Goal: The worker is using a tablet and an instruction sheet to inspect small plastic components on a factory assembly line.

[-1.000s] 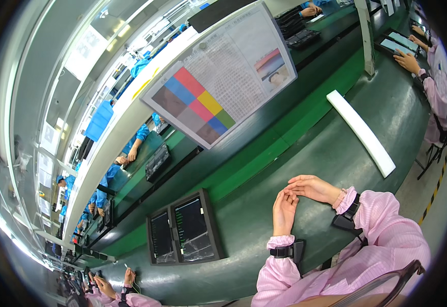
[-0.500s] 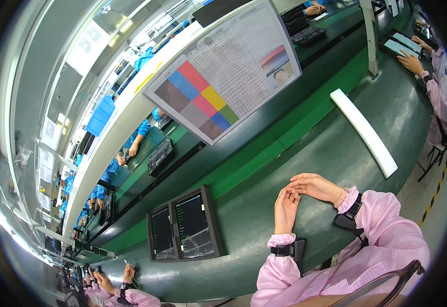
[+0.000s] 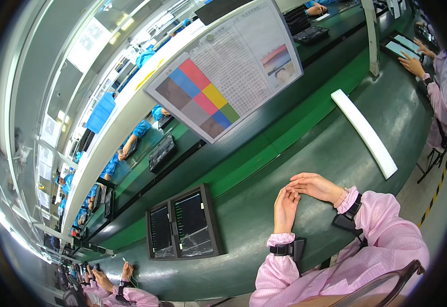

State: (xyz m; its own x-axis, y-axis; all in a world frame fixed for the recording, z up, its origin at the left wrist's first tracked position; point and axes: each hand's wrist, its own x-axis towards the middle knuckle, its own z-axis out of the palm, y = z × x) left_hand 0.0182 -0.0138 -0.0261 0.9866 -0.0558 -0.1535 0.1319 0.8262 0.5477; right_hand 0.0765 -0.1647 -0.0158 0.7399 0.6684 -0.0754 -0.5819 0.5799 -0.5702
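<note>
My left hand rests on its side on the green tabletop, its fingers extended and gently bent. Across its fingertips lie those of my right hand, which is stretched out the same way. Neither holds anything; the two touch each other at the fingers. To the left of my left hand sits a dark frame holding two black display screens with rows of small green marks and some clear film near the lower end. A long white foam strip lies beyond my right hand.
A laminated sheet with colour blocks hangs above the bench. A metal post rises at the far right. Co-workers' hands touch lit screens at the right; others work at lower left. Black trays stand on the far line.
My hands stay in place. At the far right, a co-worker's hand lifts slightly from the lit screens. Across the line, blue-sleeved arms shift a little.
</note>
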